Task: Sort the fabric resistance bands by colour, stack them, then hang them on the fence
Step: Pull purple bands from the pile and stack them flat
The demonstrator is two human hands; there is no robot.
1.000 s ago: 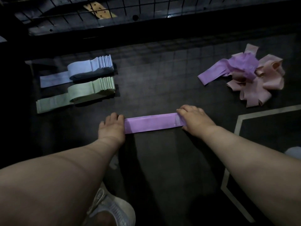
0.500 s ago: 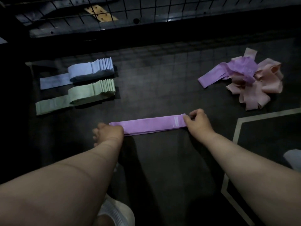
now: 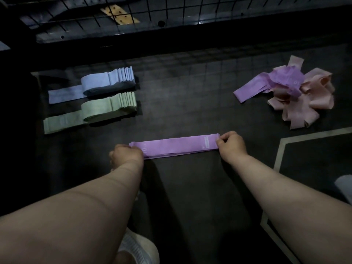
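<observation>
Centrally, at the middle of the view: left hand (image 3: 126, 154), curled into a fist round the nine o'clock end of a purple band stack (image 3: 177, 146); right hand (image 3: 231, 146), pinching the three o'clock end between thumb and fingers. Both clamped on the same stack, well apart, one at each end. Stack held straight between them, on or just above the dark floor (image 3: 190, 92); cannot tell which.

As a judgement of risk: could slide apart with any loosening of either grip, given several thin layers visible along the near edge and a hold on the ends only. Might sag or fan out in the middle on lifting. Could also end up staggered at the ends through a harder pull from one side than the other. Might catch on the wire grid later, at the hanging step, if carried loosely.

Looks soft, matt and lilac; flat and strap-like, with a pale label patch near the right-hand end and faint white print beside the left fist.

Outward at ten o'clock: blue stack (image 3: 106, 82) and, just beside it on the near side, green stack (image 3: 99, 109), each neatly layered, each with one long tail trailing toward nine o'clock. At two o'clock, well apart from the hands: unsorted heap (image 3: 297, 94) of purple and pink bands, tangled together. At twelve o'clock, across the top: wire fence (image 3: 171, 12), no bands on the part shown. At six o'clock: pale shoe (image 3: 139, 246). At four o'clock: pale painted line (image 3: 282, 149) on the floor.
</observation>
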